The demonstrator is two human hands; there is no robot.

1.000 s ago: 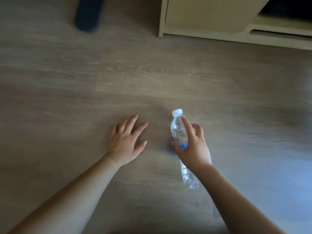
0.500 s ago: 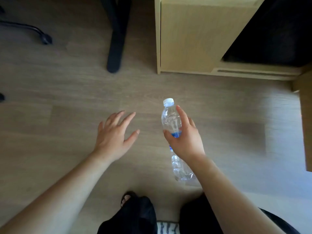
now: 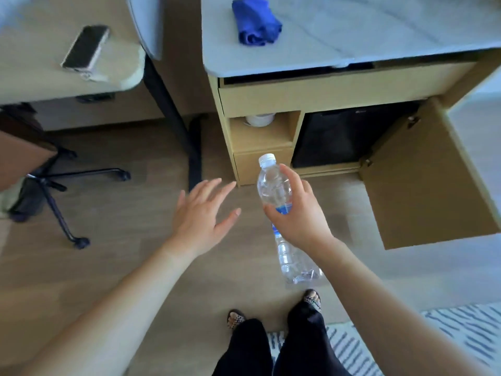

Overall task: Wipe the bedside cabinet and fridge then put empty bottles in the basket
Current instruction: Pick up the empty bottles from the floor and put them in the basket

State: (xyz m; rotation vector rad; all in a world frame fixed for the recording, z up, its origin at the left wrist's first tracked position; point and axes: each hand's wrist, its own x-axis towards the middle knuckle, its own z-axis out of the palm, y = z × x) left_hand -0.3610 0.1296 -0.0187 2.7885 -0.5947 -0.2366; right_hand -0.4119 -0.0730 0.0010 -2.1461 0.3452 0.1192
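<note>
My right hand grips a clear empty plastic bottle with a white cap and blue label, held over the wooden floor in front of the cabinet. My left hand hovers beside it, fingers spread, holding nothing. The bedside cabinet has a pale marbled top with a crumpled blue cloth lying on it. The black fridge sits in the cabinet's lower right bay, and its wooden door stands swung wide. No basket is in view.
At the left is a desk with a phone on it, and an office chair base below. A white cup sits in the cabinet's small shelf. A striped rug lies at lower right, near my feet.
The view has risen from the floor, bringing the cabinet top, cloth, fridge and desk into sight. My right hand still holds the bottle; both hands came up with me.
</note>
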